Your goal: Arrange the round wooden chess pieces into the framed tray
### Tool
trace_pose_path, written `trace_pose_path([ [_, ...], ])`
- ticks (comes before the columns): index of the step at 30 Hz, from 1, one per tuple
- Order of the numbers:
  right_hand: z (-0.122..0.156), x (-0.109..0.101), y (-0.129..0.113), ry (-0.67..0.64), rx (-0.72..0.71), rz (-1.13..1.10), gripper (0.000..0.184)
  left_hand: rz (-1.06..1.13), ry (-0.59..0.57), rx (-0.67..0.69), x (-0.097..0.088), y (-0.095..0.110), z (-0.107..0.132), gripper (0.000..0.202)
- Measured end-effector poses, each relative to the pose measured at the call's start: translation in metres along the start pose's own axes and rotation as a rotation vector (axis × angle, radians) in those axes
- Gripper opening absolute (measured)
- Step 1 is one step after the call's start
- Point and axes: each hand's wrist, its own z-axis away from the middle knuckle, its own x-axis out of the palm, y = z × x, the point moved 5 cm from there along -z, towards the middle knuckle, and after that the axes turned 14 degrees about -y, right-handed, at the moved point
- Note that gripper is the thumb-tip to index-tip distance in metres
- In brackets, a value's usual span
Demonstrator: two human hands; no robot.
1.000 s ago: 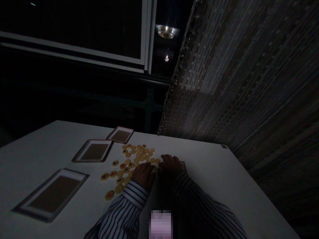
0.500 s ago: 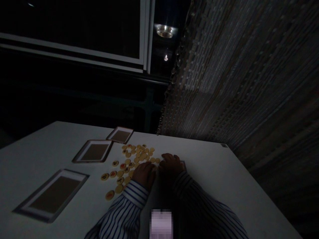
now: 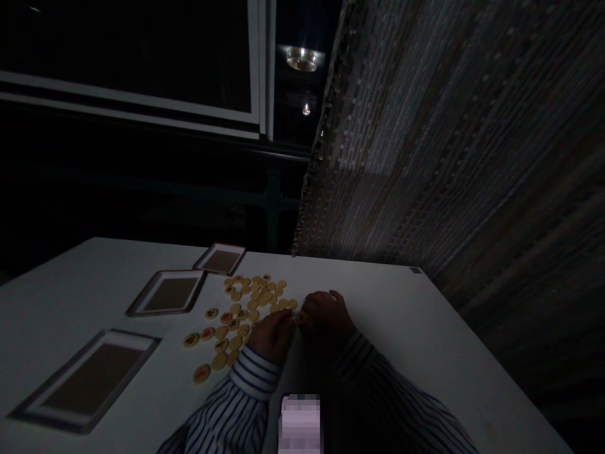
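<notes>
Round wooden Chinese chess pieces (image 3: 220, 333) lie loosely spread on the white table, some showing red or black characters and others plain. At the right edge of the spread, my left hand (image 3: 273, 334) is closed with its fingers bent, its fingertips close to my right hand. What is in it is hidden. My right hand (image 3: 326, 318) is curled palm down beside it. A Chinese chess piece (image 3: 301, 318) shows at its fingertips, between the two hands. Dim light hides most of the finger detail.
Three shallow trays stand left of the pieces: a near tray (image 3: 35, 407), a middle tray (image 3: 135, 308) and a far tray (image 3: 203, 261). A pixelated pale rectangle (image 3: 300, 425) is at the bottom. A string curtain (image 3: 401, 145) hangs along the table's (image 3: 416, 353) far right edge.
The view has shifted slightly, so the trays and pieces appear further left. Both hands stay close together, and a piece now shows at my right fingertips.
</notes>
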Motion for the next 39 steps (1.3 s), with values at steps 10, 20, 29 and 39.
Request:
trace_pose_path([
  [10,0.021,-0.013,-0.008,0.135,-0.056,-0.071,0.021,0.539,-0.045,-0.239,0.007,0.005,0.001,0.026],
  [20,0.042,-0.013,0.011,0.316,-0.035,-0.113,0.023,0.589,-0.039,-0.264,0.013,0.007,-0.002,0.026],
  [29,0.055,-0.001,0.048,0.517,-0.015,-0.191,0.03,0.601,-0.126,-0.221,0.014,0.021,-0.018,0.023],
  [39,0.07,0.008,0.047,0.66,0.039,-0.179,0.026,0.567,-0.118,-0.29,0.035,0.013,-0.012,0.028],
])
